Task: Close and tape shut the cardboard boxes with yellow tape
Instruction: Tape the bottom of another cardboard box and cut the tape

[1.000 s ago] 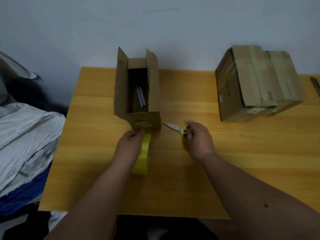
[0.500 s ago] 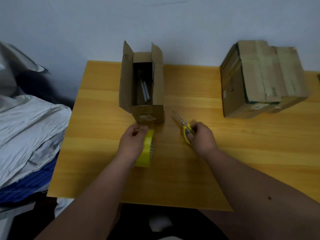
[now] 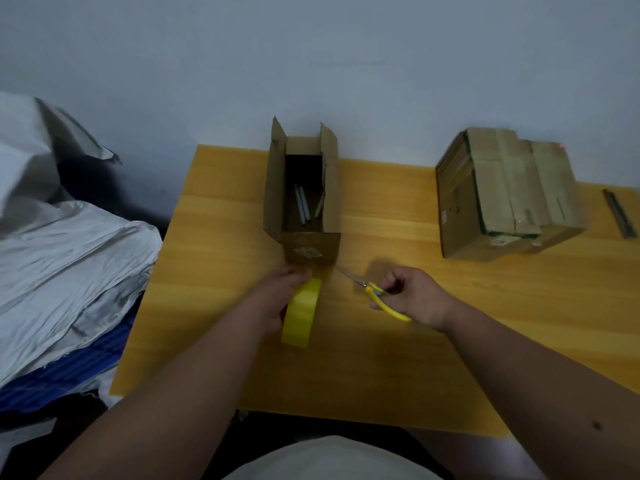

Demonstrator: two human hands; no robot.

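The narrow cardboard box [image 3: 302, 199] stands open on the yellow tabletop [image 3: 398, 358], its long axis running away from the person toward the wall, side flaps upright; a few slim grey rods [image 3: 302, 205] lie lengthwise inside. A second, larger box [image 3: 509, 192], already taped closed, sits well apart to the right. The left hand [image 3: 281, 295] grips the roll of yellow tape [image 3: 301, 312], which stands on edge just in front of the open box. The right hand [image 3: 412, 294] curls round the yellow-handled scissors [image 3: 375, 295]; compared with half a second ago it has lifted them slightly, blades shut and pointing toward the box's near right corner.
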